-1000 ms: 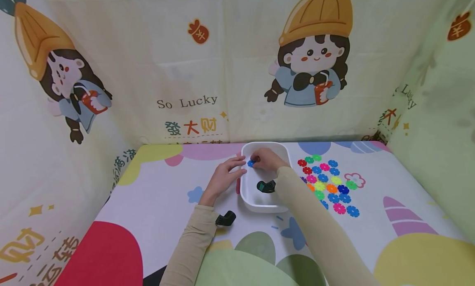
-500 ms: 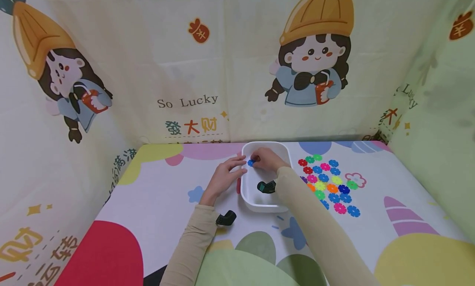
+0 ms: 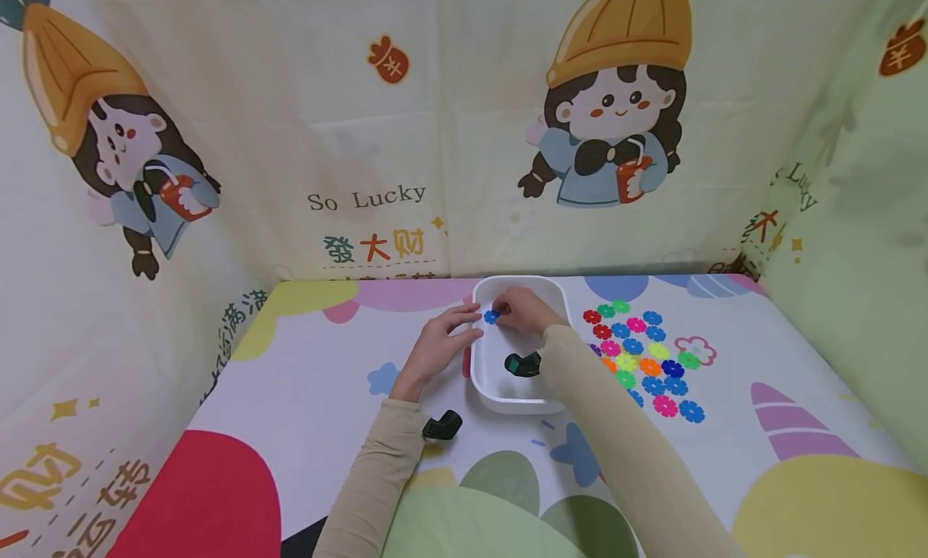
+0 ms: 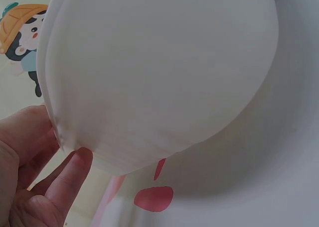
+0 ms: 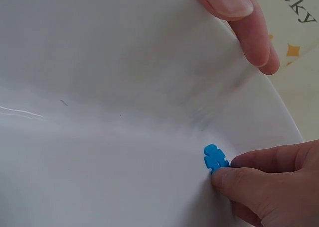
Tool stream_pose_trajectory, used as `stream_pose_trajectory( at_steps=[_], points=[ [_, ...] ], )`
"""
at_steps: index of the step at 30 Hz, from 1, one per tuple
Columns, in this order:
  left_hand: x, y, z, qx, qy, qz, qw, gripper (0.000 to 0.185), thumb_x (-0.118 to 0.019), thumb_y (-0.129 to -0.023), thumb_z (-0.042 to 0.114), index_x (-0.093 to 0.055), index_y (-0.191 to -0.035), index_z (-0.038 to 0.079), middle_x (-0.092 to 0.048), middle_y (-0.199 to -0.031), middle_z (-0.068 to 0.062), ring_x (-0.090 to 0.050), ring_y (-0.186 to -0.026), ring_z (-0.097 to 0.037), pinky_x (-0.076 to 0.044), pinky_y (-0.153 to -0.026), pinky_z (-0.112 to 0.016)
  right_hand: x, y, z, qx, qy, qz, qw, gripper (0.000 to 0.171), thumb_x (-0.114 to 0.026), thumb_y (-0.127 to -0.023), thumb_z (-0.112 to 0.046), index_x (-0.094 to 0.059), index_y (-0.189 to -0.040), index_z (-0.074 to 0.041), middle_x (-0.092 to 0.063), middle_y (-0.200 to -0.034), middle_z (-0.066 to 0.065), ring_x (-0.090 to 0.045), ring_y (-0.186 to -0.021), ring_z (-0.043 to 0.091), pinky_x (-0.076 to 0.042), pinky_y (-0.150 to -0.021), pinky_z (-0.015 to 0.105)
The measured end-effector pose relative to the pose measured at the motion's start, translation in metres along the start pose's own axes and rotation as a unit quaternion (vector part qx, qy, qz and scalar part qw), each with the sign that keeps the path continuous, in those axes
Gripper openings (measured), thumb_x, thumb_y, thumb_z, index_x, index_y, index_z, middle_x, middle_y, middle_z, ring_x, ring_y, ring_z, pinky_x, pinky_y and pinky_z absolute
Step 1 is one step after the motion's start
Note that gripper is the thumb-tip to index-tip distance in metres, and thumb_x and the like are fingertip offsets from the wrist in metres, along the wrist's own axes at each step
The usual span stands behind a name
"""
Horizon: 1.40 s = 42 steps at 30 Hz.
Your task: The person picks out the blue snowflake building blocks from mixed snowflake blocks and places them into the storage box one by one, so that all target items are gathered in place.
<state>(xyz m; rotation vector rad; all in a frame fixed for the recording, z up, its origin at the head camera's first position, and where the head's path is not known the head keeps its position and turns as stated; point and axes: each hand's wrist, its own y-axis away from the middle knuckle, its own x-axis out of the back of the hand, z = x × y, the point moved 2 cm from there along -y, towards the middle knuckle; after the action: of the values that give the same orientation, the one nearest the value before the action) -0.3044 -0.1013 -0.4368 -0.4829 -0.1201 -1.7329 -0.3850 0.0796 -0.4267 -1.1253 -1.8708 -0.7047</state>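
Note:
A white rectangular bin (image 3: pixel 507 399) stands in the middle of the table. My right hand (image 3: pixel 524 312) reaches into its far left corner and pinches a small blue snowflake piece (image 3: pixel 491 316) between thumb and fingers; the right wrist view shows that blue piece (image 5: pixel 215 158) against the white inner wall (image 5: pixel 109 117). My left hand (image 3: pixel 437 345) rests against the bin's outer left side, fingers laid along the wall (image 4: pixel 159 72) in the left wrist view. Black wrist cameras sit on both forearms.
Several coloured snowflake pieces (image 3: pixel 641 357) lie spread on the table right of the bin. The table cover (image 3: pixel 290 397) has bright printed shapes. Cartoon-printed cloth walls (image 3: pixel 362 139) close off the back and both sides.

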Motion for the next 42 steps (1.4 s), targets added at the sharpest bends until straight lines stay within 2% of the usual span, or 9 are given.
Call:
stream_pose_trajectory(
  at_steps=[4,8,15,22,29,36,42],
  points=[
    [-0.001,-0.001,0.000,-0.001,0.004,0.000,1.0000,0.036,-0.070,-0.092,0.022,-0.067,-0.126,0.009,-0.053,-0.143,0.004,-0.036,-0.141,-0.020,-0.035,-0.112,-0.048,0.000,0.001,0.001,-0.008,-0.006,0.002,1.000,0.031,-0.074,-0.088,-0.013,-0.071,-0.118,-0.009,-0.070,-0.110,0.006,-0.063,-0.102,0.023,-0.044,-0.105,0.044],
    [-0.003,-0.002,0.000,0.014,0.000,0.002,0.9999,0.037,-0.068,-0.092,0.017,-0.065,-0.127,0.004,-0.051,-0.145,-0.001,-0.034,-0.142,-0.023,-0.034,-0.112,-0.049,0.000,0.002,0.001,-0.006,-0.005,0.001,1.000,0.031,-0.074,-0.087,-0.013,-0.070,-0.118,-0.009,-0.070,-0.110,0.007,-0.063,-0.103,0.023,-0.044,-0.105,0.044],
    [-0.002,-0.001,0.000,0.000,0.007,-0.003,1.0000,0.036,-0.070,-0.092,0.024,-0.067,-0.125,0.010,-0.053,-0.142,0.008,-0.035,-0.141,-0.018,-0.036,-0.111,-0.047,0.009,0.005,0.003,-0.008,0.008,-0.005,1.000,0.034,-0.075,-0.087,-0.017,-0.069,-0.120,-0.009,-0.068,-0.112,0.007,-0.061,-0.103,0.023,-0.045,-0.104,0.045],
    [-0.002,-0.001,0.000,0.007,0.002,-0.001,1.0000,0.035,-0.069,-0.092,0.019,-0.067,-0.126,0.008,-0.053,-0.141,0.010,-0.035,-0.141,-0.016,-0.036,-0.111,-0.046,0.028,0.016,0.002,0.004,0.024,-0.005,1.000,0.035,-0.074,-0.088,-0.017,-0.068,-0.121,-0.008,-0.068,-0.112,0.008,-0.060,-0.099,0.023,-0.050,-0.098,0.039],
    [-0.001,0.000,0.001,0.014,-0.016,0.000,0.9998,0.036,-0.068,-0.093,0.024,-0.067,-0.126,0.011,-0.052,-0.141,0.013,-0.034,-0.141,-0.014,-0.036,-0.111,-0.044,0.045,0.039,-0.001,-0.003,-0.028,0.037,0.999,0.041,-0.075,-0.088,-0.021,-0.065,-0.126,-0.010,-0.064,-0.121,0.010,-0.059,-0.106,0.025,-0.052,-0.096,0.042],
    [0.000,0.001,0.001,0.013,-0.009,0.004,0.9999,0.035,-0.070,-0.091,0.027,-0.069,-0.124,0.014,-0.053,-0.141,0.012,-0.035,-0.141,-0.015,-0.038,-0.110,-0.044,0.054,0.075,0.002,0.003,-0.041,0.088,0.995,0.044,-0.074,-0.088,-0.026,-0.064,-0.127,-0.009,-0.062,-0.121,0.011,-0.058,-0.109,0.027,-0.052,-0.096,0.041],
    [-0.001,0.000,0.000,0.005,-0.004,0.004,1.0000,0.036,-0.071,-0.091,0.028,-0.069,-0.124,0.013,-0.052,-0.142,0.011,-0.034,-0.141,-0.014,-0.038,-0.110,-0.045,0.063,0.112,0.013,0.013,-0.044,0.124,0.991,0.044,-0.074,-0.088,-0.023,-0.063,-0.127,-0.006,-0.061,-0.120,0.014,-0.059,-0.108,0.030,-0.054,-0.092,0.045]
  ],
)
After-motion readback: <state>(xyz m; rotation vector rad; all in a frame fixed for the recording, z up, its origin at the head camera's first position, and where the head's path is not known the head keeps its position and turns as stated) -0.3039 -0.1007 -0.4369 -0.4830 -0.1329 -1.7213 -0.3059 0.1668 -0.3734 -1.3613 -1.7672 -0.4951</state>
